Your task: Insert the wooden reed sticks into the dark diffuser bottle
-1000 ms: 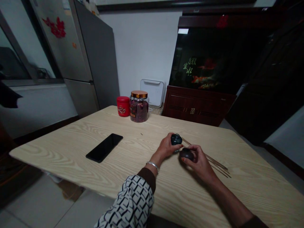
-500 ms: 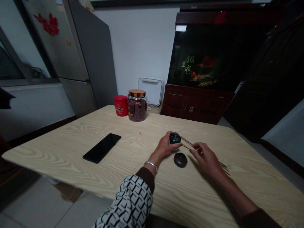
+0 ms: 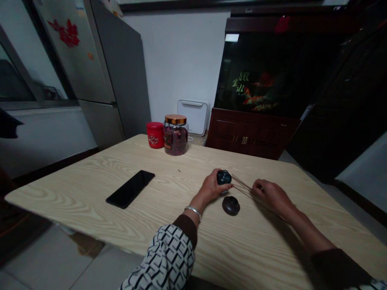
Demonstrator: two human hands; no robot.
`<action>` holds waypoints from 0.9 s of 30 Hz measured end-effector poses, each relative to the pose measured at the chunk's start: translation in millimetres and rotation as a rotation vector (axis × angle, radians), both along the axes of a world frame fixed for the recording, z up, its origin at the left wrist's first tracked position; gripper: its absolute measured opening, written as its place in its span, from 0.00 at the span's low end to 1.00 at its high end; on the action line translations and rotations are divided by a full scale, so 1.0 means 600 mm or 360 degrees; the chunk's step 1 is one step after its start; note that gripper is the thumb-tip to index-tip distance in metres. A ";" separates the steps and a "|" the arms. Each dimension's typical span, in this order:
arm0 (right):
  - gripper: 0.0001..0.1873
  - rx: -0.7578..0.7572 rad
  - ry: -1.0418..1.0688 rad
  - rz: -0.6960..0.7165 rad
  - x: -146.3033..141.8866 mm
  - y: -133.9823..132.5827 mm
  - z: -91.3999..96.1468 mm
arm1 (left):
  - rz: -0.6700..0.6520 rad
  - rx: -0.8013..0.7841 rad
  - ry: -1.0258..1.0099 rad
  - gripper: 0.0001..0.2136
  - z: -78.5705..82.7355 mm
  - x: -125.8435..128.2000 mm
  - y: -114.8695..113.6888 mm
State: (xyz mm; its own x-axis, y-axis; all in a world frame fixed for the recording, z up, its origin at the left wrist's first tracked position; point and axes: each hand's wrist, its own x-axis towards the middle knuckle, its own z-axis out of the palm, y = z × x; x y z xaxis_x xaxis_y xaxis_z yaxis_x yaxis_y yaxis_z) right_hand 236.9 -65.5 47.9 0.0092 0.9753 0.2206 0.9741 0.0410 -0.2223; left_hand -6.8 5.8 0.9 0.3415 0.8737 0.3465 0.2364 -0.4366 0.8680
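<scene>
My left hand [image 3: 211,185] is wrapped round a small dark blue-green glass jar [image 3: 224,177] just above the table. The lower part of the jar is hidden by the thumb. My right hand [image 3: 272,195] has its fingers closed on several thin brown sticks [image 3: 242,184]. Their far ends point left, spread a little, and reach close to the jar and my left thumb. Whether they touch it I cannot tell. In front of the jar, a round dark brown lid [image 3: 231,206] with a raised centre lies on the table.
A black phone [image 3: 130,189] lies on the left of the wooden table [image 3: 169,201]. Farther back stand a red canister [image 3: 155,135] and a copper-lidded clear jar [image 3: 175,137] with dark red contents. A tiny brown bit [image 3: 179,170] lies mid-table. An aquarium cabinet [image 3: 244,133] stands beyond.
My right hand has shifted right, away from the jar, and more of the sticks shows between the two hands. My left hand and the jar have stayed nearly in place.
</scene>
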 end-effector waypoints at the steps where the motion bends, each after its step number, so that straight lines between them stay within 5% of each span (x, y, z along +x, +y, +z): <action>1: 0.10 0.0090 0.0085 -0.0003 0.006 0.007 0.013 | -0.0003 0.0000 0.0002 0.31 0.000 0.000 0.000; 3: 0.11 0.0228 0.0207 0.0023 0.011 0.022 0.036 | 0.0004 -0.0007 0.0002 0.31 0.001 0.000 -0.001; 6: 0.10 0.0131 0.0188 0.0184 -0.002 0.036 0.045 | 0.0018 -0.0013 0.0002 0.31 0.002 0.000 -0.002; 12: 0.12 -0.0212 -0.0131 0.0115 -0.035 0.035 -0.010 | 0.0000 0.0004 -0.0012 0.31 0.000 0.000 -0.001; 18: 0.18 0.0023 -0.0142 -0.0190 0.004 0.068 -0.033 | -0.0012 -0.0015 -0.0021 0.30 0.003 -0.001 -0.004; 22: 0.16 -0.0158 -0.0284 -0.0170 0.028 0.082 -0.044 | 0.0009 -0.0038 -0.0010 0.31 0.005 0.000 -0.005; 27: 0.11 -0.0003 -0.0332 -0.0172 0.030 0.069 -0.064 | 0.0000 -0.0039 -0.0022 0.30 0.004 0.002 -0.004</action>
